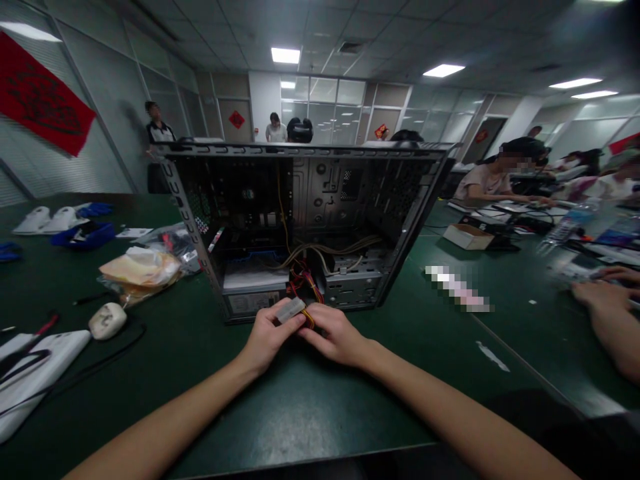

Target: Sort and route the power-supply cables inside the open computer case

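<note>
Both hands pinch a grey connector [291, 309] near the open computer case [305, 227]: left hand [267, 337] grips its body, right hand [334, 333] its coloured wires [306, 283]. Tugging by the wires could strain them, or drag the case across the green table [300, 407].

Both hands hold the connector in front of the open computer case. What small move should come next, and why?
Probably lift the connector toward the open computer case. The left hand pinches it, the right hand holds its coloured wires, and those wires run back inside the case.
</note>
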The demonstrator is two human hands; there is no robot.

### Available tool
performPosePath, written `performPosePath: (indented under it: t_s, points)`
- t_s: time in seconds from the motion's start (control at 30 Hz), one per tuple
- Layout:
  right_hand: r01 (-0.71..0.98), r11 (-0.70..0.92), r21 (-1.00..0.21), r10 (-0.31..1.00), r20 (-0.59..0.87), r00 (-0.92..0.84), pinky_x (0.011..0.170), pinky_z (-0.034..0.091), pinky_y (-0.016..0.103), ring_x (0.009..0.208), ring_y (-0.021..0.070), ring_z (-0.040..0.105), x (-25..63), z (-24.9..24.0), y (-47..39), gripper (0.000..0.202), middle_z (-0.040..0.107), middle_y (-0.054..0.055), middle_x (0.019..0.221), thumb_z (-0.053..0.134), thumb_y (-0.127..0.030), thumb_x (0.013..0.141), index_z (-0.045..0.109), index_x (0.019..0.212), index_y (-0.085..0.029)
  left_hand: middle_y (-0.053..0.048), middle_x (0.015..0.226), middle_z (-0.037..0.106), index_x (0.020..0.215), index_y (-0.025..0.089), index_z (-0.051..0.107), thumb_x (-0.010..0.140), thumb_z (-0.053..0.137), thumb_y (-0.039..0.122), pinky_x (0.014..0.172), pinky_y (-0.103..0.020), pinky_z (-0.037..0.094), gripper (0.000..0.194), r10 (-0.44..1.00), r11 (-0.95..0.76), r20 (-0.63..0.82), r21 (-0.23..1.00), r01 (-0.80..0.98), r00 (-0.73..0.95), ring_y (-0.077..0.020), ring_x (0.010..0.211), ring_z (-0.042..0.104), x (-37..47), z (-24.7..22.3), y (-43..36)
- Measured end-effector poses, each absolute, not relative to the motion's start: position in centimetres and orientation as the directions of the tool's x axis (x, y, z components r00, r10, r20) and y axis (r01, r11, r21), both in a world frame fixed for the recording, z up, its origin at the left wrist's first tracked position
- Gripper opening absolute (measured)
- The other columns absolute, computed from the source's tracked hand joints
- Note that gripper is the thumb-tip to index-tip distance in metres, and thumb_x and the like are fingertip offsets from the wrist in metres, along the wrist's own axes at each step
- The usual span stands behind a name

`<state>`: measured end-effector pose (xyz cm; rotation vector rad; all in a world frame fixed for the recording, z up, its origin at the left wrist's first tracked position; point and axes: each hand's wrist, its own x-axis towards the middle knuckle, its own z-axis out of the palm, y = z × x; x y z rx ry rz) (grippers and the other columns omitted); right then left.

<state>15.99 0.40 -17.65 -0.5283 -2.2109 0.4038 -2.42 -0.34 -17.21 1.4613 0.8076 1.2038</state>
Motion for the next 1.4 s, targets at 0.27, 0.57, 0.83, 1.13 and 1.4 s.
performPosePath:
  t_s: [0.27,0.57,0.83,1.13,1.4]
  points:
    - [0.239,0.895,-0.376,0.436,0.631,-0.642,0.075,0.048,0.031,0.076,0.0179,0.053,15.6,-17.3,0.0,0.013,0.059,0.006,0.079,0.047,-0.022,0.098,0.055,0.088,-0.017,-0.001,0.073,0.056,0.073,0.010,0.071,0.069,0.082,0.034,0.071,-0.024,0.038,0.028,0.877,0.057,0.111,0.942,-0.331,0.468,-0.0129,0.072,0.048,-3.0,-17.4,0.1]
    - [0.251,0.889,-0.383,0.456,0.689,-0.562,0.063,0.044,0.029,0.064,0.0159,0.048,15.3,-17.5,-0.2,0.017,0.053,0.003,0.068,0.048,-0.019,0.093,0.051,0.076,-0.019,0.001,0.069,0.049,0.073,0.012,0.064,0.070,0.081,0.033,0.066,-0.023,0.034,0.027,0.853,0.057,0.120,0.946,-0.320,0.507,-0.0114,0.068,0.040,-2.8,-16.9,-0.3]
    - [0.237,0.862,-0.449,0.507,0.735,-0.450,0.062,0.043,0.027,0.065,0.0143,0.051,14.6,-18.0,-0.3,0.018,0.055,0.002,0.069,0.052,-0.020,0.092,0.050,0.074,-0.019,-0.001,0.074,0.056,0.078,0.012,0.068,0.072,0.079,0.031,0.069,-0.024,0.037,0.023,0.897,-0.001,0.139,0.950,-0.313,0.419,-0.0131,0.072,0.047,-2.8,-17.7,0.0]
    - [0.337,0.867,-0.367,0.498,0.656,-0.567,0.064,0.044,0.028,0.067,0.0158,0.052,15.2,-17.9,0.1,0.015,0.057,0.004,0.073,0.050,-0.023,0.094,0.052,0.080,-0.019,-0.003,0.074,0.061,0.077,0.011,0.070,0.070,0.080,0.033,0.071,-0.026,0.040,0.026,0.907,0.025,0.115,0.945,-0.326,0.404,-0.0150,0.073,0.051,-2.8,-17.6,0.0]
    - [0.311,0.811,-0.495,0.584,0.666,-0.464,0.061,0.041,0.026,0.064,0.0132,0.048,15.1,-18.5,0.2,0.021,0.053,0.001,0.071,0.054,-0.022,0.092,0.048,0.072,-0.019,-0.004,0.078,0.065,0.084,0.011,0.070,0.071,0.080,0.033,0.072,-0.026,0.043,0.028,0.927,-0.047,0.134,0.968,-0.247,0.349,-0.0169,0.075,0.055,-2.8,-18.0,0.4]
